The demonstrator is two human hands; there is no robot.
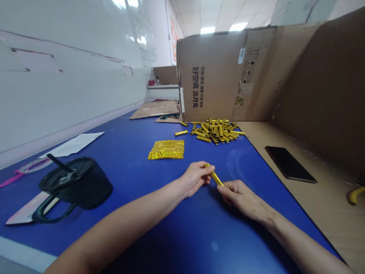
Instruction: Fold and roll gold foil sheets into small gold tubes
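Observation:
A thin strip of gold foil, folded or rolled into a small tube (216, 178), is stretched between my two hands over the blue table. My left hand (196, 177) pinches its far end between thumb and fingers. The near end is gripped by my right hand (238, 196). Beyond my left hand lies a flat stack of shiny gold foil sheets (167, 149). A pile of similar gold tubes (218, 131) sits farther back, in front of the cardboard, and a loose gold tube (181, 133) lies to its left.
A dark lidded mug with a straw (82, 182) stands at left, near white paper (75, 144) and a pink-handled ring-shaped item (34, 166). Large cardboard (216, 76) walls the back. Right, on cardboard, are a dark phone-like slab (289, 163) and a banana (355, 195). Scissors (170, 116) lie behind.

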